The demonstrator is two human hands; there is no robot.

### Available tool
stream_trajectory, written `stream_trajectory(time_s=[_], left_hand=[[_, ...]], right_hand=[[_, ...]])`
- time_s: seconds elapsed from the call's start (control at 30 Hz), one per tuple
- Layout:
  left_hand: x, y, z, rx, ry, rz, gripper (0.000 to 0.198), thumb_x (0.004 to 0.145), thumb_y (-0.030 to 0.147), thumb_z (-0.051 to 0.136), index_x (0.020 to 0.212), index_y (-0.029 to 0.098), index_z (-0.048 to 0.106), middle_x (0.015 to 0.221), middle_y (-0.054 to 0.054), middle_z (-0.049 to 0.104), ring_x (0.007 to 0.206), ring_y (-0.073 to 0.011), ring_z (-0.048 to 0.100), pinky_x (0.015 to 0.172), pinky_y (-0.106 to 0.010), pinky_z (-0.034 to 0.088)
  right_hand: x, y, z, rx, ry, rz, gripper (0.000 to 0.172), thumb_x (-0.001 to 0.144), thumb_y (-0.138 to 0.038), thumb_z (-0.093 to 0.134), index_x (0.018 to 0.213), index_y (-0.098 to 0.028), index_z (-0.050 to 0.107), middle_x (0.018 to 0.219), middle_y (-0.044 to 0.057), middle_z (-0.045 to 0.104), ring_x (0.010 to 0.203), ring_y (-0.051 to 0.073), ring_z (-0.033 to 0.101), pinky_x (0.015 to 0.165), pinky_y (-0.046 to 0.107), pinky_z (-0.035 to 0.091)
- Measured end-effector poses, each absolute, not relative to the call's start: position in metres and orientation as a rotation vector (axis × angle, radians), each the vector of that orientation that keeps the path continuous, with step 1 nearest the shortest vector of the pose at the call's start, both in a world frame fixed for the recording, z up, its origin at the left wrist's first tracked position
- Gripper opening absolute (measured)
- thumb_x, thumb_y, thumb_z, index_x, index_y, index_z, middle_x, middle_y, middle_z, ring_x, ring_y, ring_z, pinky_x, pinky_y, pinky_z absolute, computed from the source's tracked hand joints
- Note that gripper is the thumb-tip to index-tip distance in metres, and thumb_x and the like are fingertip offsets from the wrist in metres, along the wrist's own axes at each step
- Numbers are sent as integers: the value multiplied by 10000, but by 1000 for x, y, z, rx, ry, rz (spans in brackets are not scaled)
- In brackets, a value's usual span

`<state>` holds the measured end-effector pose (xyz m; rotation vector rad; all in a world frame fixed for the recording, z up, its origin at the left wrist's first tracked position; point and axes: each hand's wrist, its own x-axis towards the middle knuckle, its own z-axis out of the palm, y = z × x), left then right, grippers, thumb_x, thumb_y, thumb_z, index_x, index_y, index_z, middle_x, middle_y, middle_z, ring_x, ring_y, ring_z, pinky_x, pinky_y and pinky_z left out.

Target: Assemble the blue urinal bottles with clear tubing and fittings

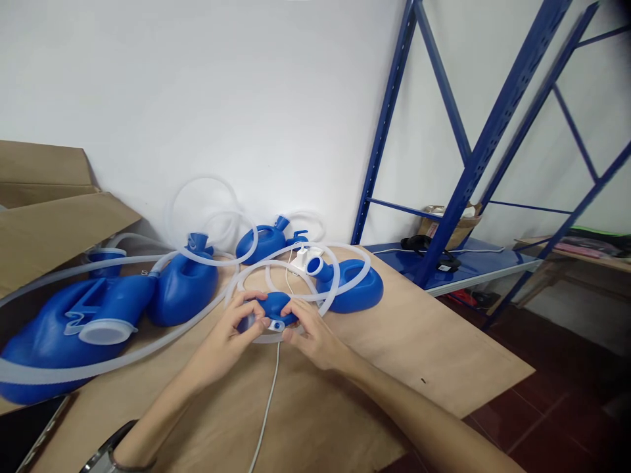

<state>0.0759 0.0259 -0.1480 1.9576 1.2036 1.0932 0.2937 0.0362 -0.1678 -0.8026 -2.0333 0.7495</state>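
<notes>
A rounded blue plastic part (274,303) with a white fitting (277,325) on its near side is held between both hands over the table. My left hand (242,322) grips it from the left, fingers on top and thumb near the white fitting. From the right, my right hand (311,328) closes on it with bent fingers and thumb. Part of its body is hidden by the fingers. Clear tubing (355,282) loops around and behind the hands. Just beyond, to the right, lies a blue urinal bottle (357,289) with an open round mouth.
More blue urinal bottles (182,289) with tubing stand at the left and back of the wooden table (384,387). A cardboard box (54,217) is at far left, above a dark flat object (29,430). White cable (269,401) runs toward me. Blue shelving (473,164) stands right.
</notes>
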Motion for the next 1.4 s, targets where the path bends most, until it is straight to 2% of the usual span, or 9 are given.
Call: stream_trajectory(time_s=[0.07,0.23,0.5,0.7,0.8,0.97,1.07,1.23,1.4], left_hand=[[76,27,-149,1994,1179,1087,346,928,520,576,761,217,588,1300,-91,622,1257,-278,566,1100,-423,447],[77,30,-154,2085,1130,1145,332,967,507,547,797,224,587,1227,-101,658,1216,-260,586,1092,-416,462],[84,24,-161,2196,1189,1281,254,1010,437,513,881,230,584,1155,-76,658,1143,-238,628,1006,-379,501],[89,22,-163,2216,1242,1331,223,1007,427,517,911,233,575,1120,-63,667,1088,-237,637,968,-383,504],[91,22,-165,2242,1256,1374,219,1001,424,527,909,232,579,1107,-71,675,1097,-248,637,972,-397,497],[89,20,-166,2222,1225,1325,214,999,431,539,923,234,570,1149,-72,672,1110,-240,638,979,-392,504],[89,20,-165,2197,1201,1291,213,1004,436,528,940,236,567,1174,-71,662,1134,-235,633,1000,-390,501],[88,22,-167,2163,1198,1289,231,1002,445,534,907,235,547,1181,-75,660,1145,-237,630,1013,-398,496],[91,25,-174,2121,1220,1347,224,994,431,546,887,234,552,1123,-63,660,1120,-234,634,983,-387,491]], right_hand=[[293,36,-167,-830,-1998,760,403,928,-596,638,987,-208,549,1046,67,611,993,220,573,831,327,487],[291,40,-170,-912,-1951,723,224,961,-425,584,923,-210,539,962,43,619,889,185,581,789,309,485],[289,41,-180,-798,-2034,409,213,950,-414,538,890,-219,476,842,30,571,786,190,544,728,310,448],[288,45,-191,-793,-2102,112,52,871,-193,451,854,-228,417,787,26,544,742,189,511,714,311,398],[291,43,-190,-729,-2137,128,18,897,-240,440,890,-224,443,813,38,563,747,193,521,709,317,407],[288,35,-179,-836,-2032,315,285,906,-470,570,844,-225,437,765,7,538,706,174,511,700,318,432],[286,36,-178,-867,-2005,337,283,951,-437,516,800,-225,403,734,1,511,692,165,499,678,308,414],[288,39,-183,-824,-2073,233,213,972,-385,446,836,-223,429,782,26,540,729,179,503,686,316,415],[286,36,-183,-826,-2128,194,152,942,-311,445,823,-227,401,774,16,516,706,174,466,687,316,392]])
